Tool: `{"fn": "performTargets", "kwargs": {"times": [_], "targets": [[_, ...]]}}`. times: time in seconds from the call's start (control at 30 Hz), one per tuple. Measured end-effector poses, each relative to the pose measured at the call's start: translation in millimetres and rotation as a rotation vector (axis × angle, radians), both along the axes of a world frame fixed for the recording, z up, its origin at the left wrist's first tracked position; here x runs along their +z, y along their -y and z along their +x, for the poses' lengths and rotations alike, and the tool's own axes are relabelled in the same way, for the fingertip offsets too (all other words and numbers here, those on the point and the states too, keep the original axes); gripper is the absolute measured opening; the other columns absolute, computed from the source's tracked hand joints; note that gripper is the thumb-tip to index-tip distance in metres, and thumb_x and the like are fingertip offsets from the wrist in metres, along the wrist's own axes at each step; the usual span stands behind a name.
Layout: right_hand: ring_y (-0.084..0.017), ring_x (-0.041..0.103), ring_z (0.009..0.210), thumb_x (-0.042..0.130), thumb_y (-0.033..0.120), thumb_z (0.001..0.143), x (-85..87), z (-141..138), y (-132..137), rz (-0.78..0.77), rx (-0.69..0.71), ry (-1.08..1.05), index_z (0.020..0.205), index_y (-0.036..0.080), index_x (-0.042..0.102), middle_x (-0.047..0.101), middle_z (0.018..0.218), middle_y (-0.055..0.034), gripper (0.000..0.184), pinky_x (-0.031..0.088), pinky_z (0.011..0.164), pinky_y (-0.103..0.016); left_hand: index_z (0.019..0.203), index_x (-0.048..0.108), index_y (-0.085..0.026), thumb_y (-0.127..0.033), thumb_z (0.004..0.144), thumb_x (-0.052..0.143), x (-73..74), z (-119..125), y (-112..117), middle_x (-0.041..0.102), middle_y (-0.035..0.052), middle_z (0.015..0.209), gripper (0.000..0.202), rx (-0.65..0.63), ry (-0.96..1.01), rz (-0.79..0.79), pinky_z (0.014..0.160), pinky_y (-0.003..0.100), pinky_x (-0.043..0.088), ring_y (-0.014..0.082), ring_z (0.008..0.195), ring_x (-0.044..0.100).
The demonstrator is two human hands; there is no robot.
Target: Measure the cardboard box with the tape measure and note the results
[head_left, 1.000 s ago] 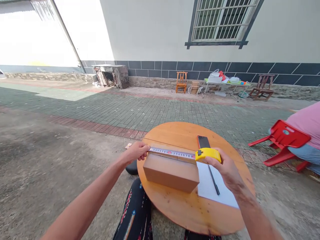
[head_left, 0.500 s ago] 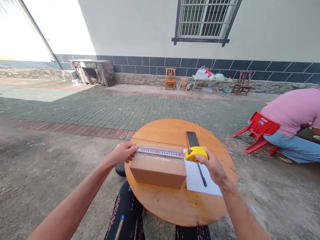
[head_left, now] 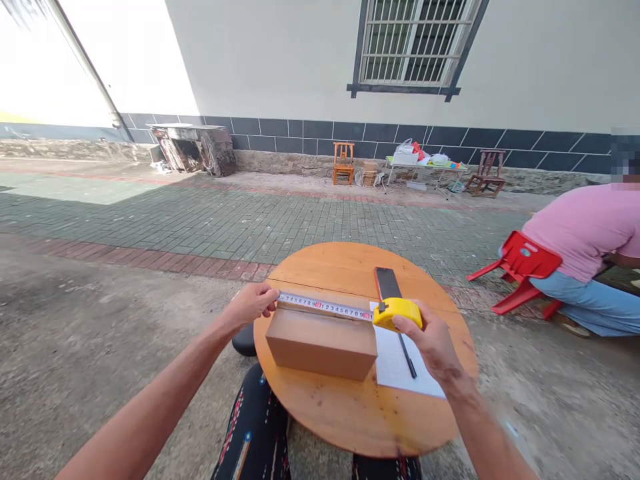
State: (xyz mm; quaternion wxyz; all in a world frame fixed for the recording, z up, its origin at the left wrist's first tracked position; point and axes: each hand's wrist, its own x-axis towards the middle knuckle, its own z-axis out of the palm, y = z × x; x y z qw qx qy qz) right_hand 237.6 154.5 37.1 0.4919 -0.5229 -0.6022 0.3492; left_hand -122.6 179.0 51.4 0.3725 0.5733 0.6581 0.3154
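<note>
A brown cardboard box (head_left: 321, 343) rests on a round wooden table (head_left: 340, 427). Along the far part of its top runs the pulled-out blade of a tape measure (head_left: 399, 315), numbers facing up. My left hand (head_left: 253, 305) pinches the free end of the blade at the box's left edge. Fingers wrapped round the yellow case, my right hand (head_left: 431, 337) holds it just past the box's right end. Beneath that hand lie a sheet of white paper (head_left: 389, 363) and a black pen (head_left: 407, 357). A dark phone with a red edge (head_left: 387, 283) lies just beyond the case.
At the right a person in a pink top (head_left: 585, 227) sits on a red plastic chair (head_left: 530, 257). By the far wall stand a wooden chair (head_left: 343, 163), a folding table (head_left: 395, 163) with bags on it, and a darker chair (head_left: 487, 175).
The view has shifted slightly, so the scene sits a little lower and to the right. Both hands keep their hold, and the tape stays stretched over the box.
</note>
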Motion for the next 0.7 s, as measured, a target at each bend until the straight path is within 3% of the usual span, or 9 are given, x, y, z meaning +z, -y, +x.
{"fn": "performTargets", "kwargs": {"times": [0.07, 0.17, 0.3, 0.4, 0.5, 0.7], "targets": [[-0.018, 0.058, 0.065, 0.075, 0.054, 0.072, 13.4, -5.5, 20.8, 0.016, -0.002, 0.06, 0.097, 0.019, 0.07, 0.069, 0.078, -0.0033, 0.044, 0.049, 0.058, -0.028, 0.06, 0.054, -0.019, -0.053, 0.073, 0.053, 10.4, -2.2, -0.6, 0.062, 0.0031, 0.063, 0.036, 0.007, -0.008, 0.062, 0.052, 0.024, 0.038, 0.0141, 0.057, 0.055], [-0.021, 0.067, 0.078, 0.078, 0.051, 0.071, 24.7, -20.7, 61.1, -0.009, 0.061, 0.127, 0.114, 0.021, 0.068, 0.074, 0.096, -0.0066, 0.053, 0.056, 0.069, -0.03, 0.063, 0.056, -0.019, -0.048, 0.078, 0.05, 25.3, 4.4, -4.3, 0.065, 0.0038, 0.068, 0.034, -0.061, -0.013, 0.123, 0.057, 0.025, 0.04, 0.0152, 0.062, 0.058], [-0.025, 0.07, 0.1, 0.077, 0.048, 0.071, 10.4, -57.2, 110.9, -0.074, 0.056, 0.066, 0.132, 0.023, 0.062, 0.071, 0.12, -0.0088, 0.068, 0.055, 0.092, -0.032, 0.063, 0.058, -0.018, -0.039, 0.078, 0.05, 32.2, 38.1, -18.9, 0.062, 0.0004, 0.064, 0.027, -0.254, -0.061, 0.175, 0.058, 0.026, 0.036, 0.0143, 0.06, 0.053], [-0.027, 0.068, 0.108, 0.076, 0.041, 0.068, -12.1, -86.7, 132.6, -0.153, -0.021, -0.021, 0.138, 0.022, 0.058, 0.07, 0.125, -0.0085, 0.075, 0.053, 0.096, -0.031, 0.056, 0.052, -0.018, -0.031, 0.075, 0.051, 27.8, 67.5, -34.0, 0.049, -0.0038, 0.054, 0.023, -0.362, -0.123, 0.226, 0.054, 0.027, 0.027, 0.0121, 0.055, 0.041], [-0.026, 0.069, 0.106, 0.078, 0.037, 0.065, -29.7, -108.2, 141.1, -0.21, -0.109, -0.116, 0.14, 0.02, 0.055, 0.069, 0.125, -0.0093, 0.08, 0.056, 0.09, -0.028, 0.05, 0.042, -0.019, -0.025, 0.072, 0.051, 19.1, 86.9, -44.7, 0.035, -0.006, 0.049, 0.025, -0.415, -0.173, 0.261, 0.054, 0.029, 0.02, 0.0105, 0.052, 0.031], [-0.021, 0.072, 0.078, 0.082, 0.042, 0.067, -38.4, -127.0, 143.8, -0.288, -0.109, -0.251, 0.147, 0.019, 0.045, 0.074, 0.107, -0.0086, 0.091, 0.06, 0.068, -0.026, 0.047, 0.039, -0.019, -0.02, 0.073, 0.051, -1.9, 95.9, -47.6, 0.029, -0.0062, 0.048, 0.029, -0.449, -0.189, 0.298, 0.054, 0.029, 0.019, 0.0105, 0.052, 0.028]]}}
